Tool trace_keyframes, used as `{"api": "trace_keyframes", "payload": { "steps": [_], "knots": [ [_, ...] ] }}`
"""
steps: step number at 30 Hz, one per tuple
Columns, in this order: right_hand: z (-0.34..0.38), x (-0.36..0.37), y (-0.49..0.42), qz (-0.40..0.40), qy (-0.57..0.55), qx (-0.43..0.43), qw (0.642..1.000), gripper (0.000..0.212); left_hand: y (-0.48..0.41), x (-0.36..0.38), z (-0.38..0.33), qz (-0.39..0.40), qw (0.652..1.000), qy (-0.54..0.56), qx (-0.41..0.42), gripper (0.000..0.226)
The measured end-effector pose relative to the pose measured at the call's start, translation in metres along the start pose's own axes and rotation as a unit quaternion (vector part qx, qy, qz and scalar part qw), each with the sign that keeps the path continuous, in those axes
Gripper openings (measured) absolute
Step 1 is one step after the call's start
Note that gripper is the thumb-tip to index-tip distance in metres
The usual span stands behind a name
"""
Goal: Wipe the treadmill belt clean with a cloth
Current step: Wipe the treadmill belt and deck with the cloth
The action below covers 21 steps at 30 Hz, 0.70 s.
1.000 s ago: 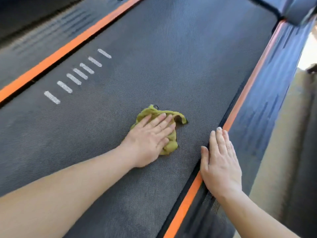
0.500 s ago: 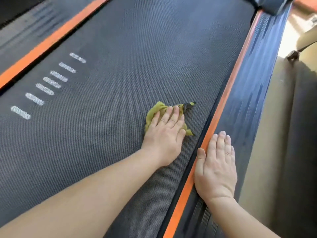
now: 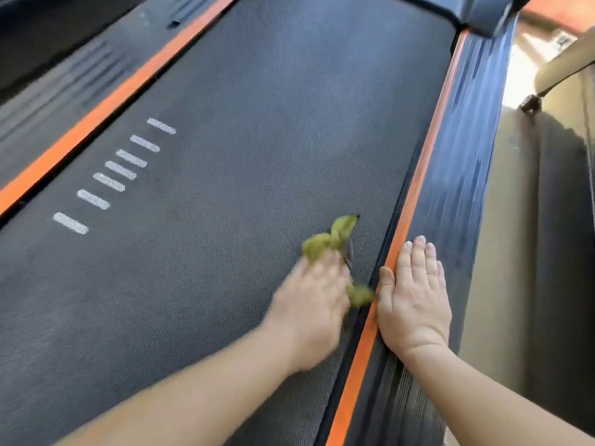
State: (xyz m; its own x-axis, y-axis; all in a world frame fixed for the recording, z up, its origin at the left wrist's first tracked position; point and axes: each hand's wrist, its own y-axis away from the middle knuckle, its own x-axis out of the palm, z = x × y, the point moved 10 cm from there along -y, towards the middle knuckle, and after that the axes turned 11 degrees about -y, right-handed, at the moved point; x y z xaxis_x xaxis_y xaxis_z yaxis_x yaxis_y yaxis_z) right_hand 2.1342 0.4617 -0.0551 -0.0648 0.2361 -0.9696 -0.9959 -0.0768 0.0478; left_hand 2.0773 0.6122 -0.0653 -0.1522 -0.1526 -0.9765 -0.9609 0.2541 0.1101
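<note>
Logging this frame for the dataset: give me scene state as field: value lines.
left hand: palm down on green cloth, motion-blurred
cloth position: on treadmill belt, by its right edge
right hand: flat and open on right side rail, thumb at orange stripe
belt markings: seven white dashes, left side
grip: cloth pressed under the hand; fingers too blurred to judge

Dark textured treadmill belt (image 3: 244,149) carries crumpled yellow-green cloth (image 3: 325,244) near its right edge, left hand (image 3: 310,304) pressed flat on cloth. Seven white dashes (image 3: 120,170) printed on belt's left part. Right hand (image 3: 415,300) flat on right side rail (image 3: 457,149), thumb on orange strip (image 3: 418,175).
</note>
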Motion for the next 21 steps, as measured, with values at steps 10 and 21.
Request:
{"api": "trace_keyframes", "payload": {
  "steps": [10, 21],
  "knots": [
    [-0.001, 0.002, -0.002, 0.042, -0.019, 0.012, 0.999, 0.078, 0.023, -0.007, 0.054, 0.024, 0.991, -0.13, -0.032, 0.064],
    [0.11, -0.023, 0.017, 0.146, -0.139, -0.128, 0.971, 0.039, 0.17, -0.019, -0.036, -0.051, 0.992, 0.06, 0.097, 0.038]
  ]
}}
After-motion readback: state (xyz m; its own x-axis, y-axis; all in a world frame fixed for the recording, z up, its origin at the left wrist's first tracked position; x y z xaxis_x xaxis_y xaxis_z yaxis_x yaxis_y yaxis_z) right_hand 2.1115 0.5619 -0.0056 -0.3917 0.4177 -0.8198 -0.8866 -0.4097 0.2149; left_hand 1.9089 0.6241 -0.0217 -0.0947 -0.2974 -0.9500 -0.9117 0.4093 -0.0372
